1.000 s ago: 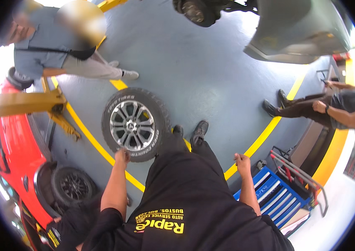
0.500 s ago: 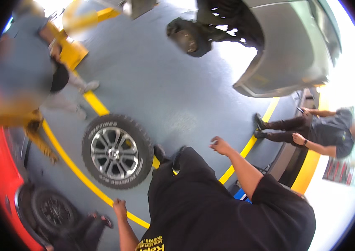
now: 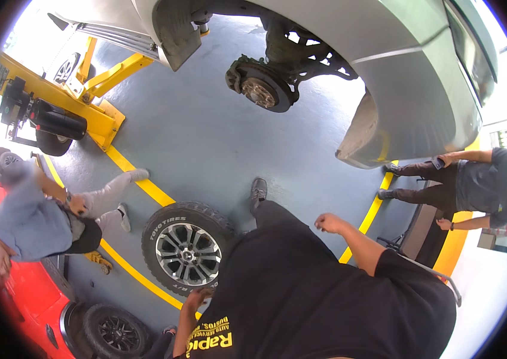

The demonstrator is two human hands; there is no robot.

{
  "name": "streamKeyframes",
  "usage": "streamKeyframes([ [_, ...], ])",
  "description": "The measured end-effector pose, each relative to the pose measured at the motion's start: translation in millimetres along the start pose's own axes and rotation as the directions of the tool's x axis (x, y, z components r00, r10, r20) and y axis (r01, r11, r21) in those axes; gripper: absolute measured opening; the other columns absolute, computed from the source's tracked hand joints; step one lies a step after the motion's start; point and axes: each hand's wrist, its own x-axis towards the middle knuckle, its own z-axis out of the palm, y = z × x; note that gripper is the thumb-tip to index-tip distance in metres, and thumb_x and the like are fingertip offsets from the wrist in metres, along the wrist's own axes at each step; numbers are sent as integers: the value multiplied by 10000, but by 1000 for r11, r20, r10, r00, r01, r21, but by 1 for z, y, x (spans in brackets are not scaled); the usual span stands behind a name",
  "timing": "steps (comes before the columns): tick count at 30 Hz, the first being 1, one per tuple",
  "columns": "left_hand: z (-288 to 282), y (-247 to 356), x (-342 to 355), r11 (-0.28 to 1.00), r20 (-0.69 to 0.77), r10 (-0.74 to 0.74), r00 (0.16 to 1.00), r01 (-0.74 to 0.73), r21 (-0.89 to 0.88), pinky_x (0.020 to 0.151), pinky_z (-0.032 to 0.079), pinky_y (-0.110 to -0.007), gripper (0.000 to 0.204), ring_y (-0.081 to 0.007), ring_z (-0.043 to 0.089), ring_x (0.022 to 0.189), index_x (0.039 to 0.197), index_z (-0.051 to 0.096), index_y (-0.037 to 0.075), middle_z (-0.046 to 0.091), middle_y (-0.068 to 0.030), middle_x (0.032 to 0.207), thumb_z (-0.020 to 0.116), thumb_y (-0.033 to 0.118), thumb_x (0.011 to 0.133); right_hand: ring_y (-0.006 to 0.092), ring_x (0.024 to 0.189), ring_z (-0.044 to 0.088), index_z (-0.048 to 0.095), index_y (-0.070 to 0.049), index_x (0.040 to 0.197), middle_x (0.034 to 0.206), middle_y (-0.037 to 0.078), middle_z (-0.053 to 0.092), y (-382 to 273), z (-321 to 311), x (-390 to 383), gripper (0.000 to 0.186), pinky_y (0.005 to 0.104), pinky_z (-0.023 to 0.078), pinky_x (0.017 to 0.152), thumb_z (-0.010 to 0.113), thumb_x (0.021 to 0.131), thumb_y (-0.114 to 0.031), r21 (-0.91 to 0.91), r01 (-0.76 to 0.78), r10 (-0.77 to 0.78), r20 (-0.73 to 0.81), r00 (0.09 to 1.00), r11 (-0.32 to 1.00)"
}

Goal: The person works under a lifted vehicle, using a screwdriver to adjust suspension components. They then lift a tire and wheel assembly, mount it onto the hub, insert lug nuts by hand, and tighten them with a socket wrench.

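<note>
My left hand (image 3: 197, 297) is low beside the lower edge of a tire with a silver-and-black alloy wheel (image 3: 187, 255), lying flat on the floor. Its fingers are loosely bent and apart; whether they touch the tire I cannot tell. My right hand (image 3: 329, 222) hangs out to my right above the floor, fingers slightly curled and apart, holding nothing. One of my shoes (image 3: 258, 190) is on the floor ahead. Above it hang an exposed brake disc (image 3: 259, 91) and the fender (image 3: 402, 72) of a raised silver vehicle.
A yellow lift (image 3: 107, 125) with a black cylinder (image 3: 59, 119) is at the upper left. A person in grey-blue (image 3: 38, 221) walks at left; another in dark grey (image 3: 475, 185) stands at right. A red vehicle (image 3: 35, 299) and black wheel (image 3: 117, 332) are lower left.
The raised vehicle now fills more of the upper view as my head has shifted. My right hand rose from my side. The person at left has moved lower in view.
</note>
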Motion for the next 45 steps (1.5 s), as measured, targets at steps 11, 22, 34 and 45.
streamKeyframes([
  [11, -98, 186, 23, 956, 275, 207, 939, -254, 147, 1016, 453, -358, 457, -212, 599, 1175, 1332, 574, -74, 650, -158, 1299, 582, 207, 971, 228, 1118, 622, 593, 12, 1347, 1282, 140, 668, -81, -25, -75, 465, 382, 507, 960, 631, 896, -98, 299, 5, -133, 411, 902, 954],
  [22, -416, 473, 48, 775, 364, -225, 904, -61, 630, 1038, 439, -404, 473, -235, 576, 1214, 1368, 537, -44, 611, -155, 1346, 554, 235, 986, 227, 1092, 636, 590, 53, 1328, 1283, 144, 673, -244, 137, 36, 526, 401, 525, 924, 673, 843, -133, 564, 238, -408, 196, 892, 791],
  [34, -563, 754, 48, 189, 58, -533, 844, 52, 981, 1061, 423, -455, 492, -261, 551, 1256, 1407, 498, -12, 569, -151, 1397, 524, 266, 1001, 240, 1129, 654, 657, -65, 1289, 1248, 78, 692, -547, 345, 36, 448, 373, 536, 906, 735, 886, -246, 999, -7, -243, -4, 970, -43],
  [45, -573, 800, 41, -35, -198, -682, 704, 240, 970, 1083, 409, -501, 510, -284, 528, 1296, 1443, 462, 18, 530, -148, 1444, 496, 294, 1015, 242, 1061, 649, 611, -47, 1294, 1193, 119, 677, -722, 487, 80, 463, 372, 518, 883, 702, 903, -277, 996, 11, 256, -33, 966, 86],
])
